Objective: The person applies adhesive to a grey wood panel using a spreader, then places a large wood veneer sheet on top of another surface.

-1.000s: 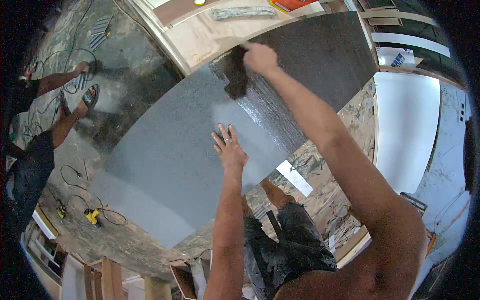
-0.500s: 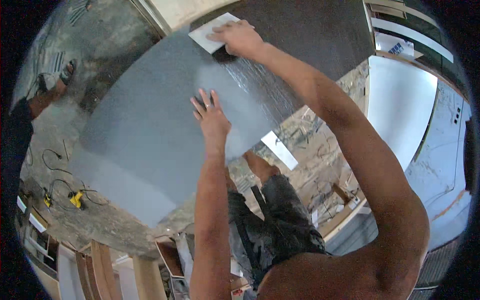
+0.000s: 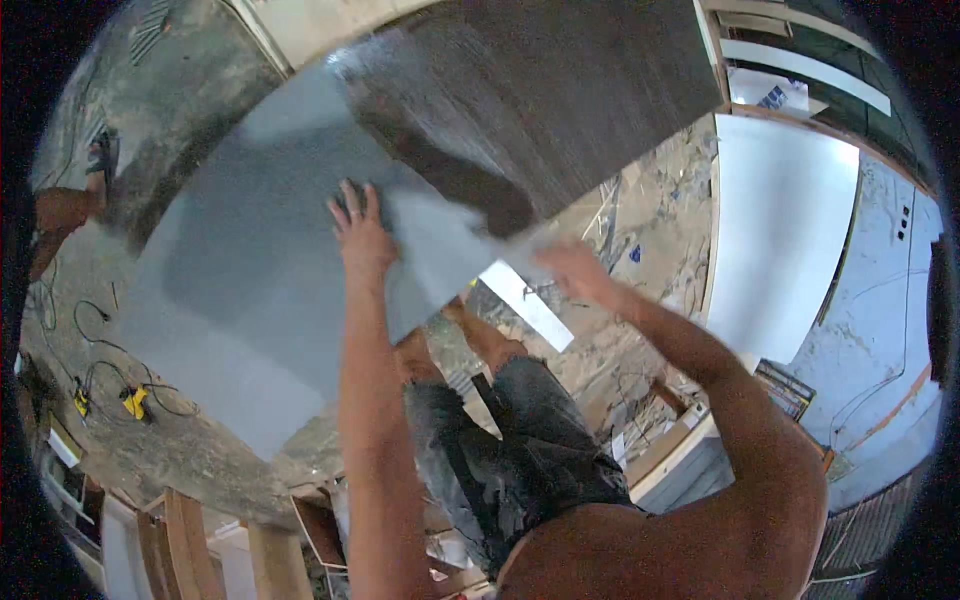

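A large grey sheet (image 3: 240, 280) lies over the left part of a dark brown panel (image 3: 570, 100). A glossy band runs along the border between them. My left hand (image 3: 362, 230) rests flat on the grey sheet with its fingers spread. Past the panel's near right edge is my right hand (image 3: 575, 270), smeared by motion. Its fingers are closed on a pale flat rectangular piece (image 3: 522, 246), which is blurred and at the sheet's edge.
A white strip (image 3: 530, 305) lies below the panel's near edge, by my legs. White boards (image 3: 785, 230) stand at the right. Yellow power tools (image 3: 134, 402) with cords lie on the floor at left. Another person's leg (image 3: 65, 220) is at far left. Wooden pieces (image 3: 190, 540) fill the lower left.
My right hand has swept from the panel's far side toward me and to the right, with the pale flat piece. My left hand stays flat on the sheet. The whole view has shifted slightly.
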Available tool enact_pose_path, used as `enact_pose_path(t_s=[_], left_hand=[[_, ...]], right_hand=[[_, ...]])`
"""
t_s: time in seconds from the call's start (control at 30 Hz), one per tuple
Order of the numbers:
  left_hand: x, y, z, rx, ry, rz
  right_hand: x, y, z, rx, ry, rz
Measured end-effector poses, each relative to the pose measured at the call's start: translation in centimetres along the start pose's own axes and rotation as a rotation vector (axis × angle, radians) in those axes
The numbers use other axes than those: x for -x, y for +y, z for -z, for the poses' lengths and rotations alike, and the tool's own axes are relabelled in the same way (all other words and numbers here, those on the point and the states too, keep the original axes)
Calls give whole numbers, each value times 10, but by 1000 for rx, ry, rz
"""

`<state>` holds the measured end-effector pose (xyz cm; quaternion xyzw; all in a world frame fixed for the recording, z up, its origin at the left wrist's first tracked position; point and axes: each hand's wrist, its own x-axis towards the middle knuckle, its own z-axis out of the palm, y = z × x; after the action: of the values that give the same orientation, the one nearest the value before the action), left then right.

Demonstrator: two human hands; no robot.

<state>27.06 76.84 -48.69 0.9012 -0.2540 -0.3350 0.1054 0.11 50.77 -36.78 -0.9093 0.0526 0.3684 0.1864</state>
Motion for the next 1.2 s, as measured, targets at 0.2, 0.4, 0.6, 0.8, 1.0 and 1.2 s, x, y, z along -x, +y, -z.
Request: enact_pose_path(t_s=[0.2,0.4,0.6,0.8,1.0,1.2], left_hand=[[-12,-17,-34,-174,99,-162],[-24,12,-19,-128,100,-187],[-35,-58,11,-39,-9,-13],[38,-123,24,447,250,197],[169,-264,-26,347,284,620],[222,-363,-62,37,121,537]], right_hand=[[-247,-4,192,159,443,-155],[-96,91,6,528,367,126],[170,57,-136,85,-246,-160],[296,44,-169,-297,-226,-646],[275,64,-165,-406,-88,-789],[187,104,-110,-274,84,-665]])
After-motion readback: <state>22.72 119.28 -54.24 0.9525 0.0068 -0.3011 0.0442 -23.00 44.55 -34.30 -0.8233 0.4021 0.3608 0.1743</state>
